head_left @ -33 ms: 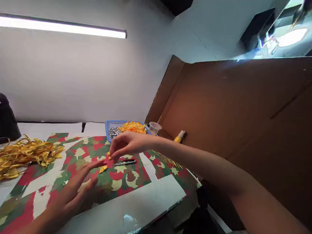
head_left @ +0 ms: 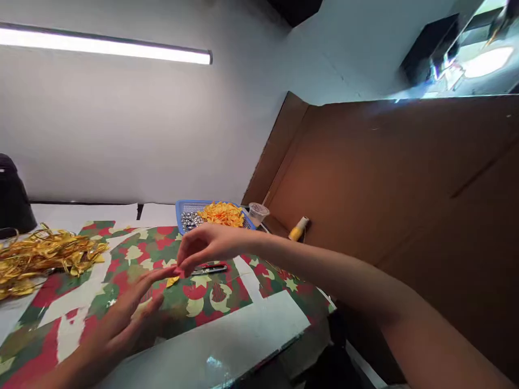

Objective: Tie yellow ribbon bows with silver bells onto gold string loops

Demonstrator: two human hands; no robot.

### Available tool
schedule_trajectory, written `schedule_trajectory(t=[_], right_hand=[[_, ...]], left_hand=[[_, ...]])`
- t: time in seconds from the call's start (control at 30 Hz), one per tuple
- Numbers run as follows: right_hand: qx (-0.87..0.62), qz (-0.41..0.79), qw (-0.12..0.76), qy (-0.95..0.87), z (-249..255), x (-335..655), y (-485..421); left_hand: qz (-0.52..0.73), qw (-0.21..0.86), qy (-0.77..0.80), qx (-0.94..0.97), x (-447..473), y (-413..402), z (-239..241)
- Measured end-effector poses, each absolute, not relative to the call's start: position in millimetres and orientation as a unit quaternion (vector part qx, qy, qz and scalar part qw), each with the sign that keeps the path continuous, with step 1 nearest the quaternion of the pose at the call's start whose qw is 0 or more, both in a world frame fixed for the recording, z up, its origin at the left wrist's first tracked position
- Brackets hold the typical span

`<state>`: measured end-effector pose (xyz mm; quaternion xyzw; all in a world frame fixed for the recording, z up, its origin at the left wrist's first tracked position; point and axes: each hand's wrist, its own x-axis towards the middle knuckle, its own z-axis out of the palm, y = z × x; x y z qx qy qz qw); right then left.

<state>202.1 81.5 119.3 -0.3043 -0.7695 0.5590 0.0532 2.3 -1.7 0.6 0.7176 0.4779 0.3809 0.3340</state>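
My left hand (head_left: 124, 319) is stretched out low over the patterned table cover, thumb apart from the fingers. Its fingertips meet those of my right hand (head_left: 205, 248), which is bent down in a pinch. Whatever sits between the right fingertips, if anything, is hidden. Just below the meeting fingertips lies a small gold leaf-like piece (head_left: 172, 281). A slim cutter-like tool (head_left: 211, 269) with a dark handle lies on the cover, right of the fingertips.
A blue basket (head_left: 188, 205) holds silver beads and yellow-orange pieces (head_left: 222, 214), with a clear cup (head_left: 258, 210) beside it. A tangled gold pile (head_left: 52, 251) lies left. At right stand a cardboard wall (head_left: 385, 173) and a yellow thread spool (head_left: 299, 229).
My right hand has shifted slightly down and left, so its fingertips now meet the left ones. A gold piece seen by the right fingertips is now hidden.
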Motion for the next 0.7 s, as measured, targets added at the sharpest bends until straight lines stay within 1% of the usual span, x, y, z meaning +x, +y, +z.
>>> schedule_trajectory(t=[0.13,0.3,0.53,0.7], right_hand=[[-0.269,0.588,0.040,-0.762,95.5,185.8,80.9],[-0.303,0.602,0.035,-0.738,93.1,187.6,77.9],[-0.312,0.601,0.031,-0.735,98.1,215.7,86.8],[-0.325,0.588,-0.008,-0.741,97.0,248.9,100.8]], left_hand=[[0.387,0.397,0.484,0.677,8.0,-2.7,2.5],[0.358,0.448,0.460,0.678,9.3,5.5,-0.6],[0.408,0.487,0.456,0.623,11.2,9.3,-6.5],[0.418,0.492,0.460,0.610,6.5,16.8,-7.4]])
